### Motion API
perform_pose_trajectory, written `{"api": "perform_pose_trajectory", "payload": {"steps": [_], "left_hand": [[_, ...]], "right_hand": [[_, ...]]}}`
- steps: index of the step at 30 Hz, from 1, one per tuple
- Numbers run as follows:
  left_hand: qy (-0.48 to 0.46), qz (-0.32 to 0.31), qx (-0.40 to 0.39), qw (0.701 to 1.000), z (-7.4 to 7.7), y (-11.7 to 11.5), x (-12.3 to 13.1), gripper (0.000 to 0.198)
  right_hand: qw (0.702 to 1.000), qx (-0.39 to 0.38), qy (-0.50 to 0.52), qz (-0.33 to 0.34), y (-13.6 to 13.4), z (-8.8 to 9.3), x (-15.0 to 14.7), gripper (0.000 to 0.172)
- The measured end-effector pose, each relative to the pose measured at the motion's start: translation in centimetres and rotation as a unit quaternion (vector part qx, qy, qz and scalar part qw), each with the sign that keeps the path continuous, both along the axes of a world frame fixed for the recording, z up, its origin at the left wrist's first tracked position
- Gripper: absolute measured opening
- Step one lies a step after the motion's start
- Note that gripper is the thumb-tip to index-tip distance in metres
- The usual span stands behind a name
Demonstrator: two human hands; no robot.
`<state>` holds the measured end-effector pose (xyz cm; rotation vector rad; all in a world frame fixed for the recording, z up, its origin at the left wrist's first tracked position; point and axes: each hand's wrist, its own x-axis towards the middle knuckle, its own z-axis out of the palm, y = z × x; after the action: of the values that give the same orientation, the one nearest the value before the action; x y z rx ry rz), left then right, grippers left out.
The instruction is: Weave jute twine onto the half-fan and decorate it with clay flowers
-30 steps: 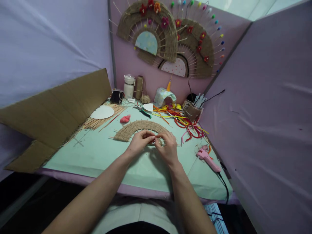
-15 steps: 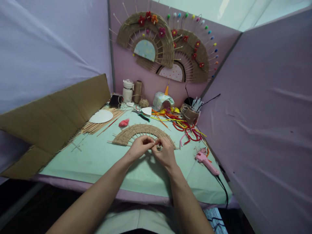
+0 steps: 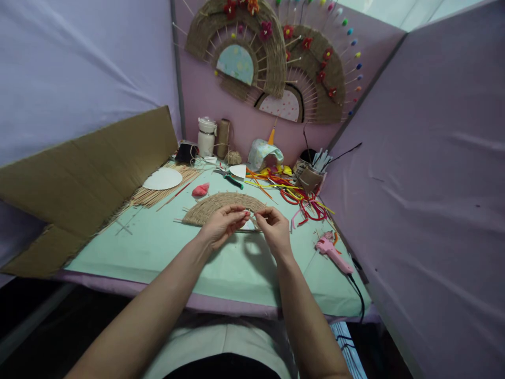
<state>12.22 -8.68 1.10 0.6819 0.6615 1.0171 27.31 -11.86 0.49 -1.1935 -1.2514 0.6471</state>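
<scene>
Two hands pinch over a half-round string mat, and the left one has a tiny reddish bit

The reddish bit [image 3: 247,213] is in the thumb and finger of the left hand [image 3: 221,225], squeezed tight, and is too small to see well; the right hand [image 3: 276,231] is just beside it, thumb and finger close together, but I cannot tell if they touch or hold anything. The string mat [image 3: 215,204] lies on the green table [image 3: 158,258], partly hidden by the hands. Taking the hands as the clock's middle, a pink lump [image 3: 200,190] sits near the mat at 10 o'clock, pliers [image 3: 233,181] at 11, bright strips [image 3: 282,185] at 2, a pink glue gun [image 3: 333,253] at 4, and big flowery half-rounds [image 3: 276,63] up the wall at 12
</scene>
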Motion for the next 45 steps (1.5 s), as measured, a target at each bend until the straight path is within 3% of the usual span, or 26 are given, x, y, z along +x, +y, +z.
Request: {"api": "perform_pose_trajectory", "payload": {"steps": [7, 17, 24, 26, 28, 31, 35, 38, 42, 45], "left_hand": [[0.049, 0.011, 0.05, 0.997, -0.5, 0.0, 0.3, 0.028], [0.084, 0.005, 0.08, 0.993, -0.7, -0.1, 0.3, 0.042], [0.141, -0.024, 0.153, 0.978, -0.8, 0.0, 0.4, 0.034], [0.158, -0.012, 0.165, 0.973, -0.9, 0.1, 0.4, 0.031], [0.153, 0.0, 0.148, 0.977, -0.8, 0.0, 0.4, 0.031], [0.097, 0.0, 0.086, 0.992, -0.4, -0.1, 0.3, 0.03], [0.033, -0.019, 0.055, 0.998, 0.7, 0.3, -1.1, 0.026], [0.014, 0.017, 0.072, 0.997, 1.5, 2.0, -3.5, 0.022], [0.051, 0.106, 0.111, 0.987, 2.2, 5.8, -7.9, 0.021], [0.117, 0.169, 0.092, 0.974, 2.1, 8.6, -10.1, 0.019]], "right_hand": [[0.988, 0.043, -0.145, -0.019, -0.4, 0.7, -0.7, 0.01], [0.966, 0.088, -0.242, -0.012, -0.2, 0.0, -0.4, 0.006], [0.924, 0.119, -0.362, -0.037, -0.1, -0.1, 0.2, 0.007], [0.923, 0.127, -0.356, -0.073, -0.2, 0.6, 0.8, 0.008], [0.944, 0.115, -0.289, -0.107, -0.2, 1.5, 1.5, 0.006], [0.984, 0.061, -0.144, -0.083, 0.4, 3.1, 1.8, 0.002], [0.997, 0.045, -0.068, 0.011, 3.8, 4.8, 0.3, 0.007], [0.992, 0.014, -0.082, 0.095, 8.0, 4.9, -2.1, 0.008], [0.982, -0.066, -0.109, 0.138, 13.9, 3.3, -5.3, 0.007], [0.978, -0.086, -0.123, 0.144, 17.5, 1.5, -6.7, 0.005]]}}
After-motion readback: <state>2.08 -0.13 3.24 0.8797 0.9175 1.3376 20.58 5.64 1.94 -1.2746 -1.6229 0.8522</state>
